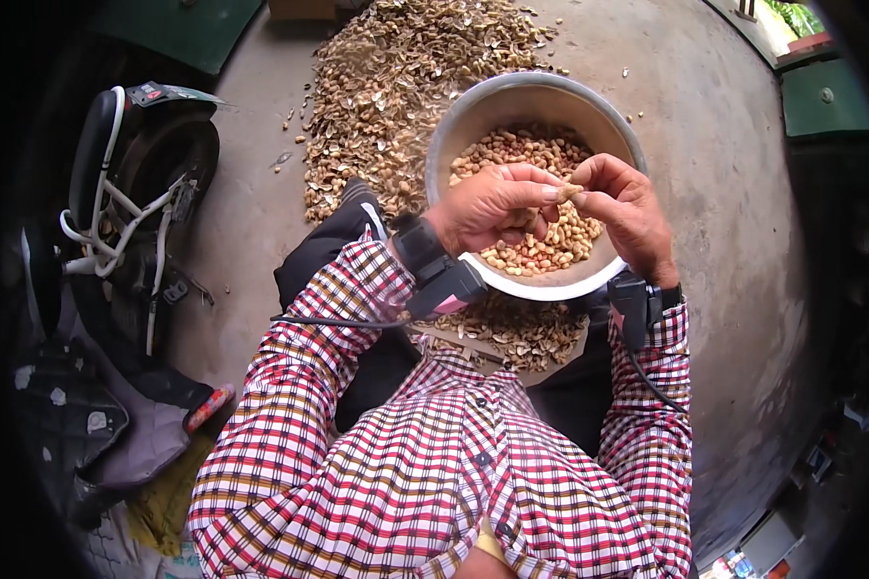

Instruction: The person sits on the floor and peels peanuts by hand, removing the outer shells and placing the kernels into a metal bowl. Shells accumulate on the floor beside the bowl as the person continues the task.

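Note:
Over a wide metal basin (pixel 620 121), my two hands meet at one unshelled peanut (pixel 569 193). My left hand (pixel 492 205) pinches it between thumb and forefinger, its other fingers curled in toward the palm. From the other side, the thumb and forefinger of my right hand (pixel 632 214) press on the same peanut. Whole peanuts and some reddish kernels (pixel 548 247) fill the bottom of the basin below. What else lies in my left palm is partly hidden by the fingers.
A large heap of broken peanut shells (pixel 381 106) spreads over the concrete floor (pixel 719 183) beyond and left of the basin. More shells (pixel 526 333) lie between my legs. A white-framed wheeled vehicle (pixel 116 207) stands at left, near a quilted dark cover (pixel 68 415).

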A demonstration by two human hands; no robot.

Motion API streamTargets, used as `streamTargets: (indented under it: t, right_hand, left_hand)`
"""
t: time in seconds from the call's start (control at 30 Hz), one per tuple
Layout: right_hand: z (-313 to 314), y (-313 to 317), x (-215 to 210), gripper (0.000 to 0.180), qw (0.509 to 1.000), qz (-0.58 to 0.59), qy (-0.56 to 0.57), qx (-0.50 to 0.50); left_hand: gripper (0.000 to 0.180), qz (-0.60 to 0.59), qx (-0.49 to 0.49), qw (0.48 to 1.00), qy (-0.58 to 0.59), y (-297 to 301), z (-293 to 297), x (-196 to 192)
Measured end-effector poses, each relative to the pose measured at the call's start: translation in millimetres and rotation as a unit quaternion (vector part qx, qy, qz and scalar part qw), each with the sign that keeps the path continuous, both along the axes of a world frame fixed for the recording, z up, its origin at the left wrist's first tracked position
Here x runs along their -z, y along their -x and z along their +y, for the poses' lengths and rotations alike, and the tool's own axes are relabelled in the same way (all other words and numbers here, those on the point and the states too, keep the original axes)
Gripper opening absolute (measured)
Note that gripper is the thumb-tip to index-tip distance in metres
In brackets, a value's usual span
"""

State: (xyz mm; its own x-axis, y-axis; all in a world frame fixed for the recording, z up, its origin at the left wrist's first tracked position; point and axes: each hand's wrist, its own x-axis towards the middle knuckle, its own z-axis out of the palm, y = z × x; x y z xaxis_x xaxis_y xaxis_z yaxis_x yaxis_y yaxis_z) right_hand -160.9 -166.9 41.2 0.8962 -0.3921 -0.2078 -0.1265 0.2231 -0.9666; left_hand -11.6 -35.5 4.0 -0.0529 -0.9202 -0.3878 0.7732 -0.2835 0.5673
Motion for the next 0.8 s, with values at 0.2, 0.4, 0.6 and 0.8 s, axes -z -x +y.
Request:
streamTargets:
  t: [0.2, 0.4, 0.6, 0.8]
  right_hand:
    - [2.0, -1.0, 8.0, 0.008, 0.999, 0.019, 0.035, -0.008]
    - [7.3, -5.6, 15.9, 0.015, 0.998, 0.042, 0.036, 0.012]
    - [12.0, -9.1, 20.4, 0.021, 0.992, 0.091, 0.068, -0.061]
    - [12.5, -10.5, 38.1, 0.028, 0.986, 0.081, 0.142, -0.044]
  left_hand:
    - [0.022, -0.028, 0.008, 1.000, -0.006, -0.3, 3.0, -2.1]
    - [0.019, -0.040, -0.009, 0.999, -0.005, -3.7, 5.7, 1.2]
    - [0.012, -0.050, -0.014, 0.999, -0.014, -6.2, 9.3, 3.1]
    - [0.014, -0.049, -0.024, 0.998, -0.037, -5.2, 10.5, -4.4]
